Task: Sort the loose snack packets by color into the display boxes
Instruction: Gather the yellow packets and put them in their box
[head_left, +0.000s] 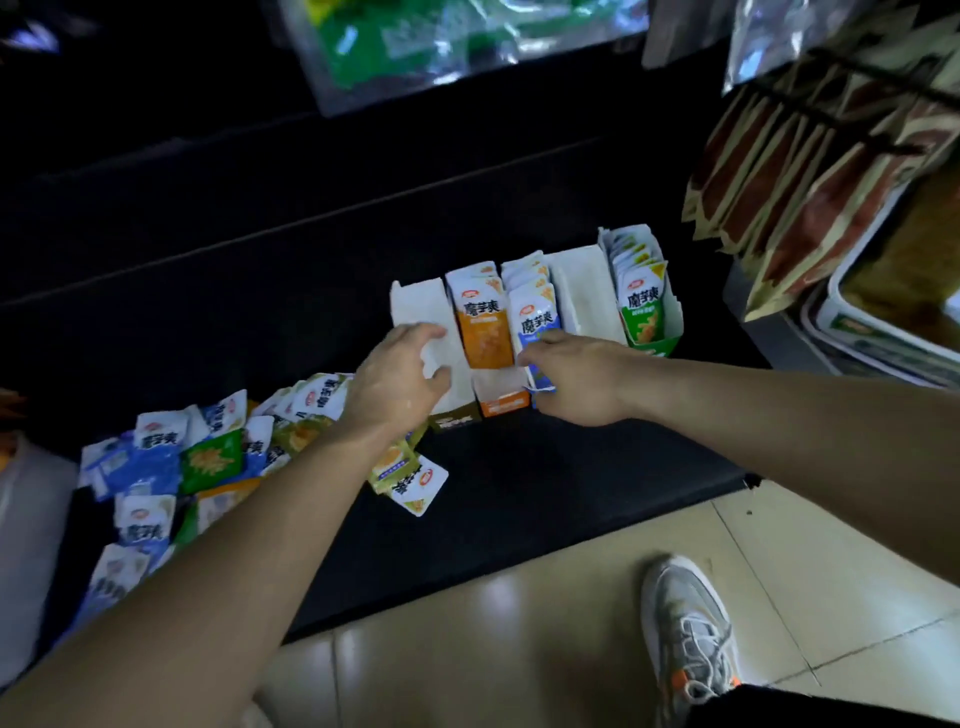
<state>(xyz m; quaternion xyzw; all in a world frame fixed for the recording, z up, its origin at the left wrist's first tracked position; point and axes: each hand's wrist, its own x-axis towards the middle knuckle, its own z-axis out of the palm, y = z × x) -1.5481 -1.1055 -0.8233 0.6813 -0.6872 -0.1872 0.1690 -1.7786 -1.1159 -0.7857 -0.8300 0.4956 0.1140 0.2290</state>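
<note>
Several white display boxes stand in a row on the dark shelf. The leftmost box (415, 301) holds no packets that I can see. Beside it, one box holds orange packets (483, 322), another blue packets (535, 306), and the far right one green packets (641, 306). My left hand (395, 379) rests over the leftmost box, fingers spread, with nothing visible in it. My right hand (576, 374) pinches a blue packet (540, 382) at the front of the blue box. A pile of loose packets (208, 457) in blue, green, orange and olive lies at the left.
An empty white box (582, 291) sits between the blue and green ones. Hanging brown snack bags (810, 192) crowd the right side. The shelf's front edge (519, 566) borders a tiled floor, where my grey shoe (685, 629) stands. More goods lie blurred at the top.
</note>
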